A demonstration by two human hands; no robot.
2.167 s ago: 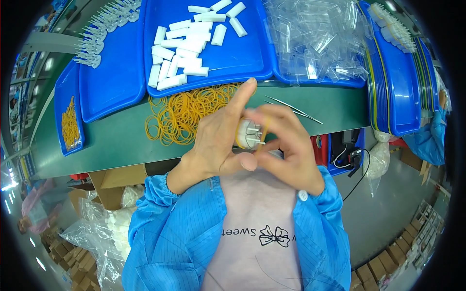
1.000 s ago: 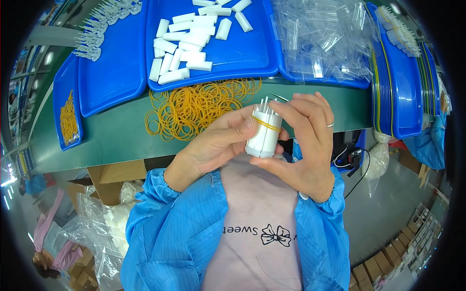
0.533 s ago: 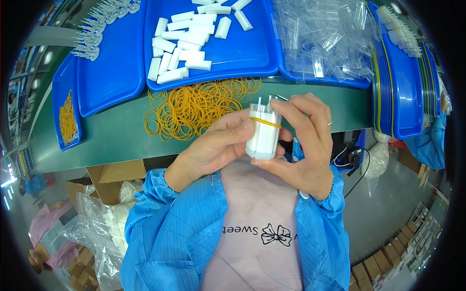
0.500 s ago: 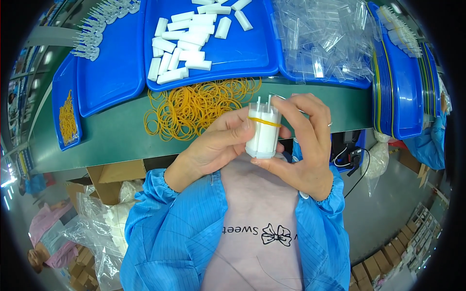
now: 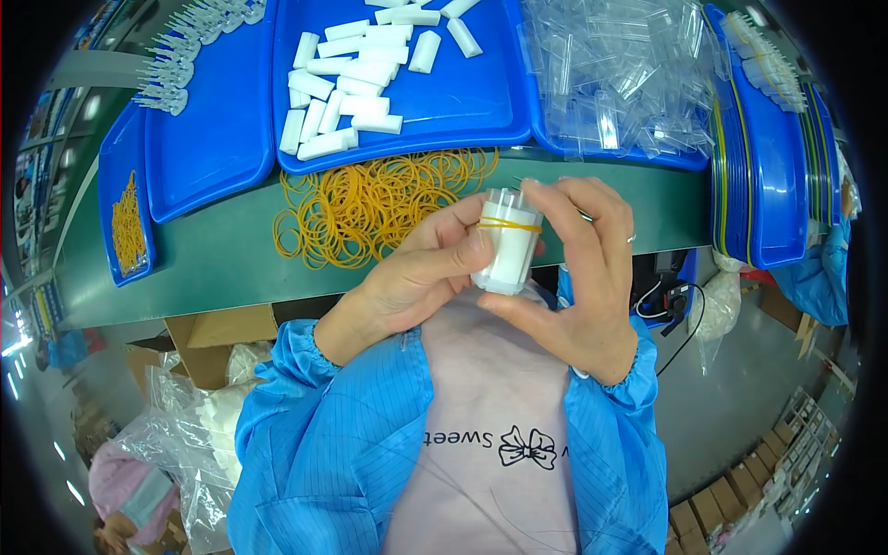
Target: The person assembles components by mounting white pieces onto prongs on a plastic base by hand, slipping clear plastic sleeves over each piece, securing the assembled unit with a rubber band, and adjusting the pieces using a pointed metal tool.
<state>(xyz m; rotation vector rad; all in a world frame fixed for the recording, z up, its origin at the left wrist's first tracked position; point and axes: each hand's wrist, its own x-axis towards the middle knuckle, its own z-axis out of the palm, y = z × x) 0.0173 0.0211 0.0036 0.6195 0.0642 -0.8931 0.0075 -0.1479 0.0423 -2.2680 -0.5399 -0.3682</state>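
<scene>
My left hand (image 5: 421, 268) is closed around an upright bundle (image 5: 507, 254), its thumb against the near left side. The bundle has a white core inside clear plastic pieces. A yellow rubber band (image 5: 511, 225) circles its upper part in separate strands. My right hand (image 5: 587, 268) curves around the bundle's right side, index fingertip at the top and thumb by the bottom edge. A thin dark metal tool (image 5: 585, 216) shows between its fingers, mostly hidden by them. Loose yellow rubber bands (image 5: 347, 211) lie in a heap just beyond my left hand.
A blue tray (image 5: 462, 106) holds several white blocks (image 5: 370, 69). Right of it is a tray of clear plastic pieces (image 5: 624, 74). Stacked blue trays (image 5: 772, 185) stand at the far right. White pronged parts (image 5: 176, 74) line the left tray; a small tray (image 5: 139, 273) holds small yellow bands.
The white prongs above the bundle's top have gone down nearly level with it. The rubber band's strands have spread apart. At lower left, a person in pink has shifted.
</scene>
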